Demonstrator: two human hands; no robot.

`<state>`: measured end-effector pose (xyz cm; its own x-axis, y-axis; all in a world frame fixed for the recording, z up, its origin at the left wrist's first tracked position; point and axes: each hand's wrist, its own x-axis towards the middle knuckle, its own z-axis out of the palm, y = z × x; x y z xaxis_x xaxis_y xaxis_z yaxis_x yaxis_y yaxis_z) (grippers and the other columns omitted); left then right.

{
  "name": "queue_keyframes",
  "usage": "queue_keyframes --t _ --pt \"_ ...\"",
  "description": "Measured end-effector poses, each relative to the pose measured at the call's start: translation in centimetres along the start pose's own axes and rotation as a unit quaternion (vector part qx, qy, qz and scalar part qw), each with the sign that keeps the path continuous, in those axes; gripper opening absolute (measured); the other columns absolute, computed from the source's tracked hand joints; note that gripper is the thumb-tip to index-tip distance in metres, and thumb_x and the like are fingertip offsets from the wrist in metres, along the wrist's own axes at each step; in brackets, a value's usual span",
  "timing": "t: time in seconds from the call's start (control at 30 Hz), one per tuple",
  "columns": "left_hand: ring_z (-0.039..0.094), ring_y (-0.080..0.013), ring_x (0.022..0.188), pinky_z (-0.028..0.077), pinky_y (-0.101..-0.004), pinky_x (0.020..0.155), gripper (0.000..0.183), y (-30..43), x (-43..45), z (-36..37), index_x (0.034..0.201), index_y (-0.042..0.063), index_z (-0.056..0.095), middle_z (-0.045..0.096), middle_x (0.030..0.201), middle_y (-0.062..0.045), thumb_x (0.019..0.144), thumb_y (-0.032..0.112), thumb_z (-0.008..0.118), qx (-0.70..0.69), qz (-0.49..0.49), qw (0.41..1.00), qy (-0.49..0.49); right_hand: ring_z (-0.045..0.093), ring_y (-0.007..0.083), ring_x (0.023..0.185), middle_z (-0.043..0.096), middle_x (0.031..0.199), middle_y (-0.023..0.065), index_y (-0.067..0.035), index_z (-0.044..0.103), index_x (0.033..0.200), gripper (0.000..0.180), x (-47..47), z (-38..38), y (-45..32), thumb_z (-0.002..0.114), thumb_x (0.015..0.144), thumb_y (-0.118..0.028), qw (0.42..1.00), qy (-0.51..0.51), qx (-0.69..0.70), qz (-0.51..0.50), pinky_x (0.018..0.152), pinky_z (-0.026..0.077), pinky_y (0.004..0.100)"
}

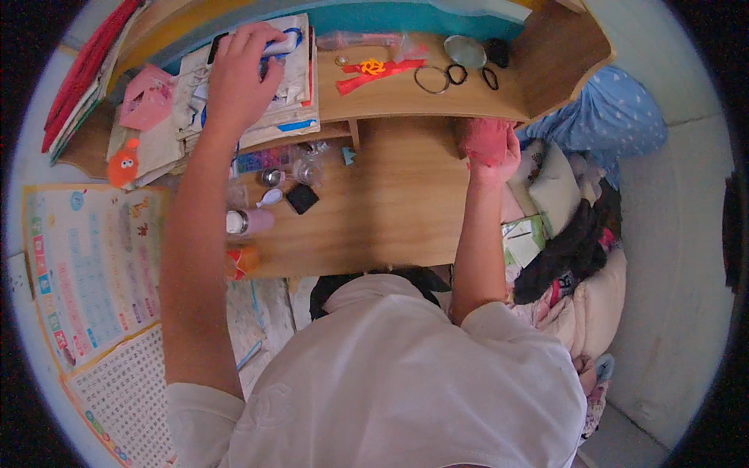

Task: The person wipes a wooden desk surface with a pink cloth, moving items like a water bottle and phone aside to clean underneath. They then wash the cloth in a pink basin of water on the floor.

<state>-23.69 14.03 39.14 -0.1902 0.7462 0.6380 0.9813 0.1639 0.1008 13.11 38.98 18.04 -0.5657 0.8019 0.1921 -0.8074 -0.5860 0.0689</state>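
Observation:
My left hand reaches onto a stack of papers and books on the upper shelf. Its fingertips are at a small white object with a blue cord; whether they grip it is unclear. A black-edged item lies partly under the fingers. My right hand is closed on a bunched pink-red cloth, just below the shelf's right front edge. Between the hands, the shelf holds an orange flower-shaped piece on a red ribbon, a metal ring, black hair ties and a round, clear disc.
A pink box and an orange plush toy are at the left. Below the shelf, the wooden desk bears jars, a black square and a pink bottle. Clothes and cushions are piled to the right.

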Motion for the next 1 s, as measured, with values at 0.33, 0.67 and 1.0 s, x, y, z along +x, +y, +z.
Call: queue_keyframes --t 0.33,0.67,1.0 --pt "0.057 -0.0350 0.116 0.047 -0.0454 0.103 0.032 -0.1 -0.1 0.2 0.117 0.014 0.067 0.063 0.126 -0.007 0.085 0.011 0.065 0.009 -0.003 1.000 0.002 0.051 0.0369 0.138 0.054 0.150 0.0144 -0.010 0.051 0.147 0.059 7.3 -2.7 8.1 0.046 0.104 -0.050 0.983 -0.087 0.139 0.080 0.117 0.040 0.0589" --pt "0.057 -0.0342 0.116 0.048 -0.0454 0.102 0.032 0.0 -0.1 0.3 0.116 0.015 0.067 0.063 0.125 -0.006 0.085 0.011 0.066 0.008 -0.004 1.000 0.006 0.055 0.0391 0.132 0.052 0.152 0.0149 -0.012 0.044 0.153 0.065 4.6 -0.5 18.9 0.049 0.103 -0.054 0.973 0.050 -0.019 0.225 0.108 0.047 0.0619" --pt "0.056 -0.0367 0.118 0.045 -0.0470 0.104 0.034 0.3 -0.2 0.1 0.120 0.013 0.065 0.062 0.128 -0.011 0.086 0.010 0.066 -0.008 -0.012 1.000 -0.004 0.059 0.0390 0.130 0.052 0.151 0.0208 -0.007 0.042 0.153 0.071 6.9 -6.4 16.9 0.059 0.100 -0.051 0.933 0.077 -0.267 0.228 0.101 0.056 0.0559"
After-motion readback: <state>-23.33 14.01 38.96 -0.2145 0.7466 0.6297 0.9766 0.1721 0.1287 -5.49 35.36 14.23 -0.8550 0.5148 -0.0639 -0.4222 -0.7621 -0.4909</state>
